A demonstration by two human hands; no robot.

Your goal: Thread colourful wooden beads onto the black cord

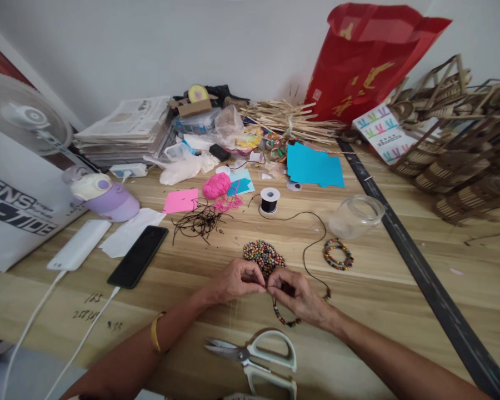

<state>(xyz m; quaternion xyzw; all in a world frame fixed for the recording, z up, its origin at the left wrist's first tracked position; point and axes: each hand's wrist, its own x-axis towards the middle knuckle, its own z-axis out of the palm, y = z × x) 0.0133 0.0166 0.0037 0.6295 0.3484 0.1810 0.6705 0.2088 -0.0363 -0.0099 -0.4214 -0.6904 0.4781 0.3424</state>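
My left hand point(238, 282) and my right hand point(298, 294) meet fingertip to fingertip just in front of a pile of multicoloured beads point(264, 255). The right thumb and finger pinch a thin black cord, from which a strung row of beads point(286, 321) hangs below the hand. The left fingers are closed in a pinch too; whatever tiny thing lies in them is hidden. From the strand, the cord point(305, 260) curves back to a white spool of black cord point(270, 201). Scissors with pale handles point(254, 355) lie partly open, nearest to me.
Right of the pile are a coiled bead bracelet point(338, 255) and a glass jar point(354, 218). To the left lie black cord scraps point(200, 222), a phone point(138, 256) and a white power bank point(80, 244) with cables. Pink yarn point(216, 186), newspapers point(123, 128) and woven baskets point(454, 161) stand farther back.
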